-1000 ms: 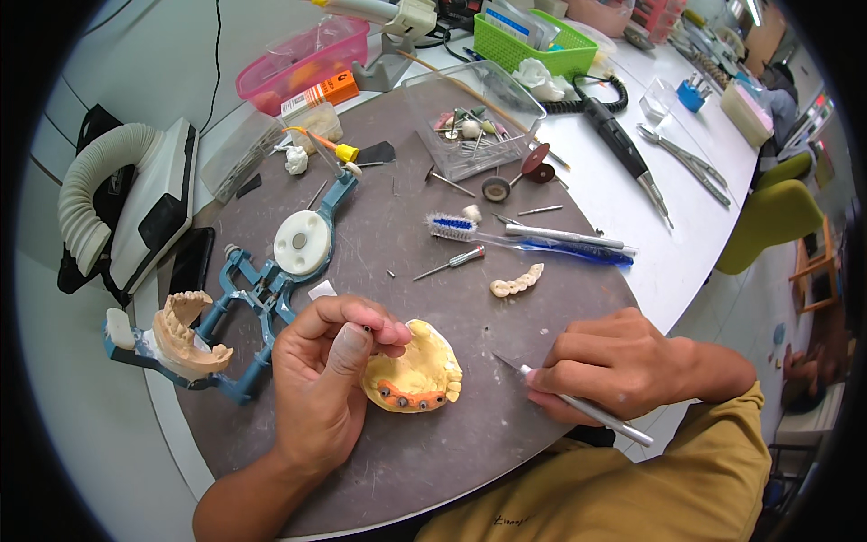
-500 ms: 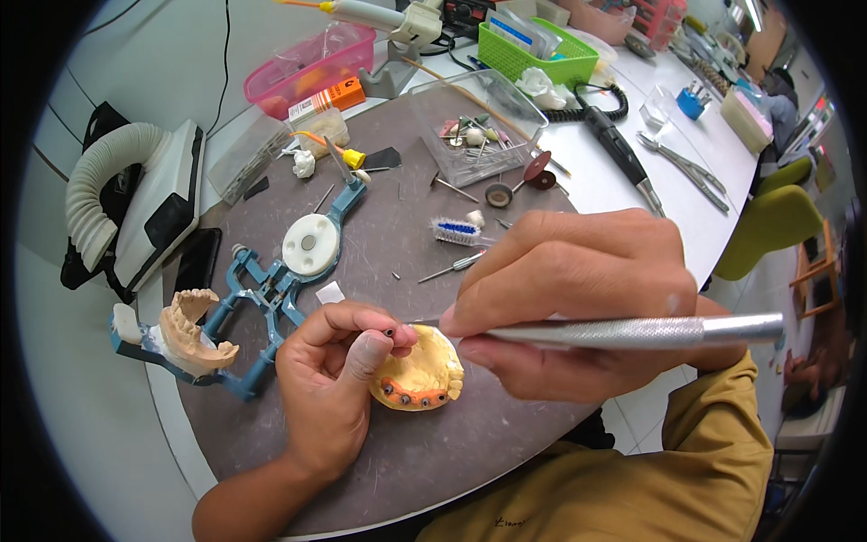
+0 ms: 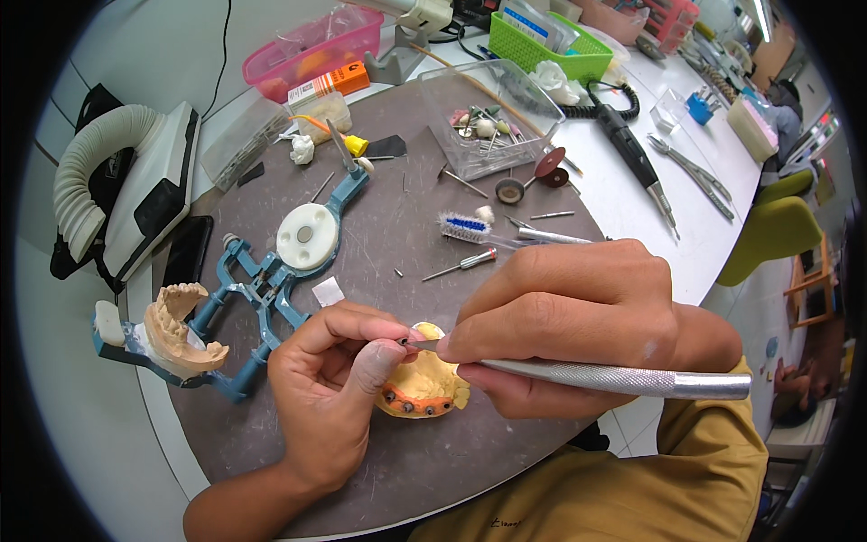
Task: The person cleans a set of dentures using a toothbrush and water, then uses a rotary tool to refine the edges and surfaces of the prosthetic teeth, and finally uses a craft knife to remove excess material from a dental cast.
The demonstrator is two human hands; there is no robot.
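Note:
Between the thumb and forefinger of my left hand [image 3: 327,388] a tiny dark metal piece [image 3: 404,341] is pinched. My right hand [image 3: 578,316] grips a craft knife [image 3: 623,378] by its silver knurled handle, like a pen. The knife's tip lies close against the tiny piece; whether they touch is hard to tell. Just below my fingertips rests a yellow dental model [image 3: 424,384] with an orange gum strip and several dark round metal inserts. My fingers hide part of it. To the left, a blue articulator [image 3: 271,289] carries a beige tooth cast [image 3: 176,330].
Beyond my hands lie a brush [image 3: 462,226], a small screwdriver [image 3: 465,264] and a clear box [image 3: 492,126] of burs. A black handpiece [image 3: 623,144] and pliers [image 3: 691,176] are at the right. Pink [image 3: 312,54] and green [image 3: 551,45] baskets stand at the back.
The knife's tip has come down to the tiny metal piece, and its handle end has dropped. Both hands have shifted slightly, covering more of the dental model. The view has moved a little.

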